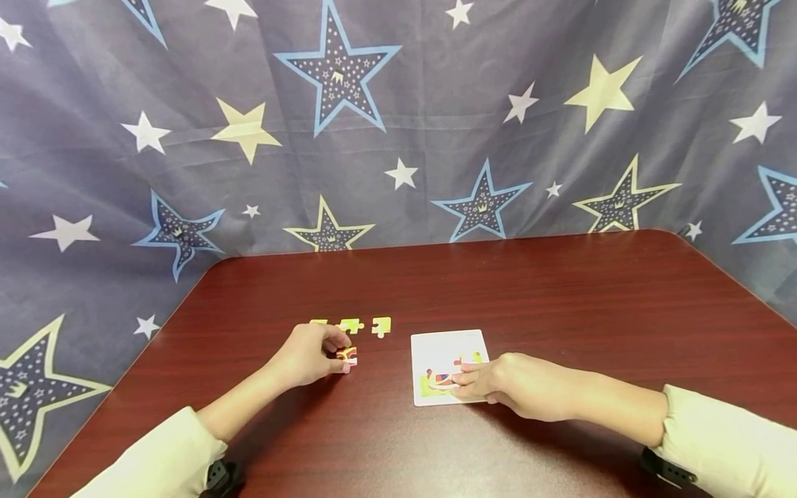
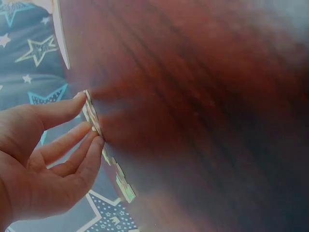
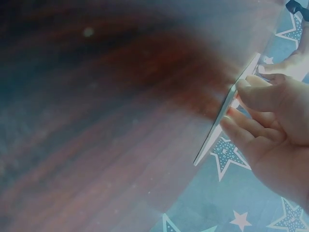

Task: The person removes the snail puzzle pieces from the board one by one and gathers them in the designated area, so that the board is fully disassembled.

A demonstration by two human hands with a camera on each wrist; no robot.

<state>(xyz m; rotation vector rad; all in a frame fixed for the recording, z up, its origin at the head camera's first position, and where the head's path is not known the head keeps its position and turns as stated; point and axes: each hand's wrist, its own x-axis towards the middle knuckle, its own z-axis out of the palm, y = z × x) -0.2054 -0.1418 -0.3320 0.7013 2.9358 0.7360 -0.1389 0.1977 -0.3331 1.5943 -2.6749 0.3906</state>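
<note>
A puzzle piece (image 1: pixel 351 355) is pinched by its edges in the left hand (image 1: pixel 309 355), on the table (image 1: pixel 398 449) near three loose pieces (image 1: pixel 351 326). The board (image 1: pixel 429 349) is touched by the right hand's (image 1: pixel 526 384) nearly straight fingers, nothing visibly gripped.

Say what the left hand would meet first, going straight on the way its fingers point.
Past the piece it pinches, the left hand would probably meet the white board first, though depth is hard to judge.
</note>
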